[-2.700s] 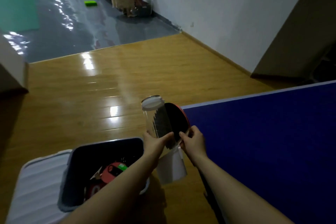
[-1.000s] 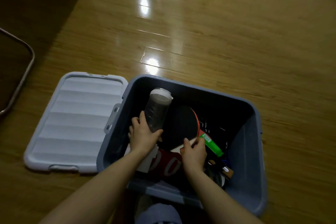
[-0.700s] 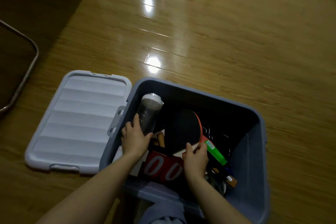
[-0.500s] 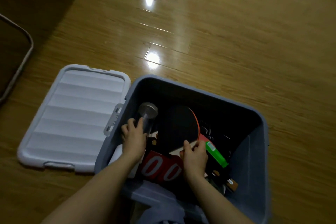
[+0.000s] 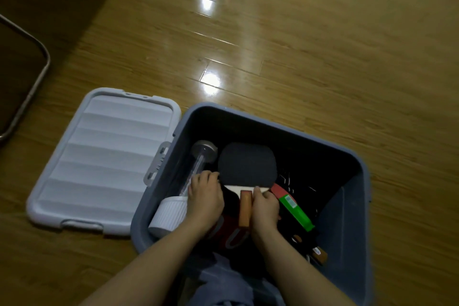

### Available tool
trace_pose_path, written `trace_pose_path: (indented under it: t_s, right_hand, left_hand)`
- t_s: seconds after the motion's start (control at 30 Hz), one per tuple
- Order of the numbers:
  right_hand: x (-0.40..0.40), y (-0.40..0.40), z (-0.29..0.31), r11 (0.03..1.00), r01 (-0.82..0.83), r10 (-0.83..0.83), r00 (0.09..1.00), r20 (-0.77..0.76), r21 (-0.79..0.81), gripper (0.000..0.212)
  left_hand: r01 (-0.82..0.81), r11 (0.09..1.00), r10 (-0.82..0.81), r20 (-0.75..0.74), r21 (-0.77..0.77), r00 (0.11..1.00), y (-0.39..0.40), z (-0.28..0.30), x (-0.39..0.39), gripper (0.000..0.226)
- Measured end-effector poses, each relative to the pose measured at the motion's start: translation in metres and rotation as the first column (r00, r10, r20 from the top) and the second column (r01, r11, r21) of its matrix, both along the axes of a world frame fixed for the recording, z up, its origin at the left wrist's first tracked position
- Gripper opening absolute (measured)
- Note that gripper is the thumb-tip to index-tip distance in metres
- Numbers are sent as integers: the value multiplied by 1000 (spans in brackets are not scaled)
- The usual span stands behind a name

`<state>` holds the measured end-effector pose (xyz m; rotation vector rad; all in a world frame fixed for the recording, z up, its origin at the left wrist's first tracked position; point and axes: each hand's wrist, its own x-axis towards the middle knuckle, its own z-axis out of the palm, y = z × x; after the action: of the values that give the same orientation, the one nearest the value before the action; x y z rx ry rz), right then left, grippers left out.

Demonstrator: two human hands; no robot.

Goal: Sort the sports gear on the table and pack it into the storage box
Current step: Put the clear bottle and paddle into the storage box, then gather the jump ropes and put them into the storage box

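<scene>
The grey-blue storage box (image 5: 360,171) stands open on the wooden floor. A clear tube with a grey cap and white ribbed base (image 5: 192,176) lies along the box's left wall; my left hand (image 5: 206,196) holds its middle. A table tennis paddle with a black face (image 5: 247,163) lies flat beside the tube, and my right hand (image 5: 264,206) grips its wooden handle. Under my hands sits a red item with white digits (image 5: 231,237).
The box's pale ribbed lid (image 5: 104,156) lies flat on the floor to the left. Inside the box at right are a green and red bar (image 5: 293,206) and another paddle handle (image 5: 320,254). A metal tube frame (image 5: 32,82) curves at far left.
Both hands carried the tube and paddle from the table edge down into the box. The tube went from upright to lying against the left wall, and the paddle now lies flat.
</scene>
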<state>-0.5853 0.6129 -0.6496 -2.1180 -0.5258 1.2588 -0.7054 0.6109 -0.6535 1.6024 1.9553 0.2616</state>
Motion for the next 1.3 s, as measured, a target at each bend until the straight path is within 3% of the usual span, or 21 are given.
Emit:
trace_pose_path:
  t_s: [0.1, 0.2, 0.27, 0.53, 0.77, 0.97, 1.13, 1.3]
  right_hand:
    - [-6, 7, -3, 992, -121, 119, 992, -45, -40, 20]
    - [3, -3, 13, 985, -170, 171, 984, 48, -34, 18]
    - [12, -11, 25, 985, -173, 173, 985, 24, 14, 19]
    - [44, -23, 73, 972, -145, 153, 988, -27, 184, 22]
    - [95, -28, 94, 949, -190, 184, 982, 47, 252, 23]
    - [129, -41, 159, 966, -106, 109, 994, 1, 237, 18]
    - [177, -53, 262, 968, 9, 5, 999, -54, 249, 22]
    - [236, -79, 375, 968, 85, -89, 996, 7, 235, 21]
  left_hand:
    - [-19, 999, 26, 186, -40, 982, 4, 13, 12, 38]
    - [-28, 997, 46, 242, -79, 969, 6, 26, 22, 36]
    - [-80, 988, 117, 306, -131, 945, 4, 33, 26, 34]
    - [-175, 934, 332, 575, -312, 748, 5, 72, 65, 19]
    - [-190, 923, 368, 619, -335, 694, 1, 102, 105, 13]
    - [-106, 927, 323, 622, -361, 713, 4, 185, 142, 11]
    - [-5, 941, 227, 622, -338, 749, -3, 291, 197, 14]
    - [75, 951, 158, 679, -300, 717, -19, 400, 258, 8]
